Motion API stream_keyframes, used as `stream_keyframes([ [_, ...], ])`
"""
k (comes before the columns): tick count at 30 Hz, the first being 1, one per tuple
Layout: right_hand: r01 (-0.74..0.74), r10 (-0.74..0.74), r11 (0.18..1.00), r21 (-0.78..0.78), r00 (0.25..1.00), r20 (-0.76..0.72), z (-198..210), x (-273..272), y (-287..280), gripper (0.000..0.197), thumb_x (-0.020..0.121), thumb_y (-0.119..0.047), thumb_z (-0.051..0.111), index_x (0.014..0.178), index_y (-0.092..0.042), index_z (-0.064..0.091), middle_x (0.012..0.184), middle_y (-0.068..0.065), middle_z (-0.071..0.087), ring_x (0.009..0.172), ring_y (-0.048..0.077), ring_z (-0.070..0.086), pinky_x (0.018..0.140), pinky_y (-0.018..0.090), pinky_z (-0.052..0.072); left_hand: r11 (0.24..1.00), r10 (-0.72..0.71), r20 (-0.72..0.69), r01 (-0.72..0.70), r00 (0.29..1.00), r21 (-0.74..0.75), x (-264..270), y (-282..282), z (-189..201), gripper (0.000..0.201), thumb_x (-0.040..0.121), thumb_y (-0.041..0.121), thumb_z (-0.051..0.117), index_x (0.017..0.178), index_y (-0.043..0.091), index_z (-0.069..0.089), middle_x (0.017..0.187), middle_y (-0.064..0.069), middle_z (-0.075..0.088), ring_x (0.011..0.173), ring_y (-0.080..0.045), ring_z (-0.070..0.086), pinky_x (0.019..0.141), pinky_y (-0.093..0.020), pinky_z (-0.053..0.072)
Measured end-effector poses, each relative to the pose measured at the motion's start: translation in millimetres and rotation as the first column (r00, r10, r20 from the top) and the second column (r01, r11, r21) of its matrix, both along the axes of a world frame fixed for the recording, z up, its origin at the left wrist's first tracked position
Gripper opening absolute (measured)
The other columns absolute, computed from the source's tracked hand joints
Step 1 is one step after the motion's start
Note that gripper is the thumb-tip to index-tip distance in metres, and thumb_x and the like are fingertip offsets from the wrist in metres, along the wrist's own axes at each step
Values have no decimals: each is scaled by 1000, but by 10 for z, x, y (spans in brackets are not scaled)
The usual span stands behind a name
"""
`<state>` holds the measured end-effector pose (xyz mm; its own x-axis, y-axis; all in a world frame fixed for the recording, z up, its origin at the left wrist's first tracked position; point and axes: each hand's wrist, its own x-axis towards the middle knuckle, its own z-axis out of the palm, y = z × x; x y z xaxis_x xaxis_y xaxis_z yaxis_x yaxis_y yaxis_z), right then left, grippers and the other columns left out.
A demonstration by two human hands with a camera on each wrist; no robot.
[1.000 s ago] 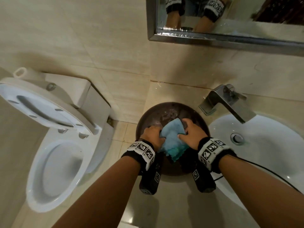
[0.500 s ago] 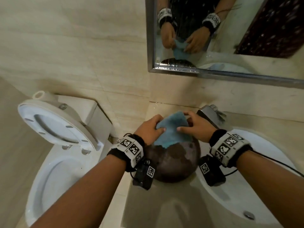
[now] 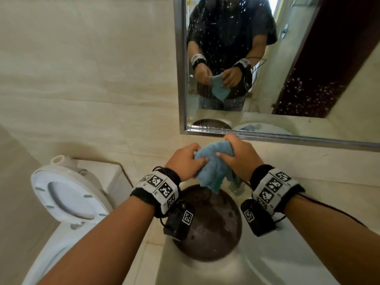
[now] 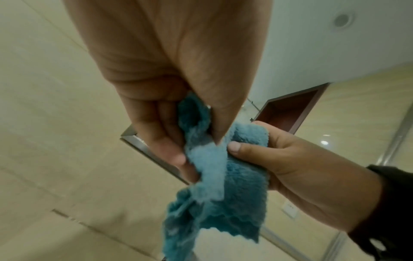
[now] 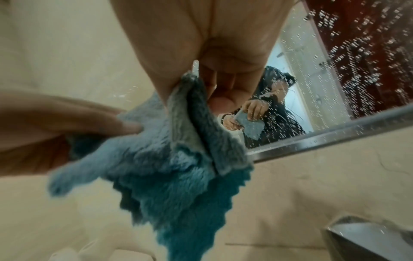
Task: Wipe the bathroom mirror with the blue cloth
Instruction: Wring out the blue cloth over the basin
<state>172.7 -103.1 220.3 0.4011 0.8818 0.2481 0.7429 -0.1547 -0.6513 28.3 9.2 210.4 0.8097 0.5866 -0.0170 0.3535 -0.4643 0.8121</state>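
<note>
The blue cloth (image 3: pixel 212 164) is bunched just below the mirror (image 3: pixel 267 64), gripped by the left hand (image 3: pixel 185 162) and the right hand (image 3: pixel 239 156) together, seemingly to gather a pad for wiping the droplet-speckled glass, not yet touched.

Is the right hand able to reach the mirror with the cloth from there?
Probably yes: the right hand grips the cloth just below the mirror, with nothing between them.

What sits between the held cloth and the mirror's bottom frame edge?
Nothing: in the head view the blue cloth, gripped by both hands, hangs just below the mirror frame, with only bare wall tile there.
</note>
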Motion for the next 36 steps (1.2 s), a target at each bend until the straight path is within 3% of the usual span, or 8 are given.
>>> stream_keyframes([
  [8, -122, 121, 992, 7, 971, -204, 192, -136, -54, 56, 71, -30, 79, 113, -20, 43, 100, -9, 57, 88, 2, 57, 68, 13, 45, 986, -40, 48, 47, 998, -162, 100, -103, 411, 37, 86, 22, 55, 120, 13, 44, 90, -8, 66, 79, -20, 65, 80, -39, 55],
  [14, 47, -47, 999, -9, 961, -272, 280, 44, -46, 32, 81, -23, 71, 105, -18, 50, 94, -2, 61, 88, 17, 61, 74, 31, 53, 992, -128, 10, 128, 992, -9, 73, -60, 478, 22, 93, 27, 52, 115, 26, 54, 108, 2, 64, 95, -12, 62, 83, -28, 48],
  [17, -27, 37, 999, 29, 913, -406, 340, 94, -75, 24, 84, -10, 66, 104, -15, 54, 99, 4, 62, 95, 23, 62, 79, 33, 55, 993, -85, 90, 77, 992, 91, 47, -34, 466, 29, 88, 19, 61, 116, 24, 51, 120, 3, 55, 106, -13, 54, 94, -30, 46],
  [21, -182, 248, 966, 185, 856, -454, 457, 115, -130, 35, 86, 4, 58, 106, -24, 52, 109, 7, 61, 102, 17, 59, 86, 27, 53, 989, -123, 0, 122, 992, -84, 81, -8, 425, 48, 85, 30, 66, 127, 23, 44, 123, 4, 56, 113, -15, 55, 100, -40, 45],
  [24, -245, 323, 937, 249, 880, -348, 560, 159, -149, 37, 85, 4, 57, 107, -25, 51, 108, 3, 60, 101, 11, 58, 85, 22, 50, 981, -136, 1, 135, 991, -140, 106, -12, 483, 43, 81, 48, 63, 118, 25, 57, 112, -1, 66, 103, -20, 63, 91, -45, 51],
  [28, -284, 315, 931, 229, 942, -112, 650, 268, -110, 42, 84, 0, 62, 103, -35, 49, 100, -11, 58, 91, 0, 57, 77, 17, 47, 998, -45, 22, 46, 999, -43, 106, 10, 684, 16, 90, 33, 60, 102, 23, 56, 100, -9, 68, 93, -27, 65, 80, -42, 54],
  [32, -352, 359, 909, 223, 933, 8, 789, 327, -52, 37, 80, -9, 62, 108, -31, 54, 107, -7, 55, 98, 9, 56, 83, 28, 49, 998, 55, 132, -49, 990, -47, 52, 84, 971, 13, 93, 22, 58, 104, 16, 54, 94, -12, 69, 81, -23, 66, 66, -31, 52],
  [36, -448, 436, 858, 250, 894, 106, 938, 296, -2, 38, 79, -18, 61, 117, -18, 55, 125, -7, 45, 112, -5, 45, 86, 7, 41, 976, 149, 291, -93, 945, -196, 48, 98, 1316, 15, 95, 13, 51, 107, 15, 60, 98, -15, 65, 82, -22, 61, 73, -35, 51],
])
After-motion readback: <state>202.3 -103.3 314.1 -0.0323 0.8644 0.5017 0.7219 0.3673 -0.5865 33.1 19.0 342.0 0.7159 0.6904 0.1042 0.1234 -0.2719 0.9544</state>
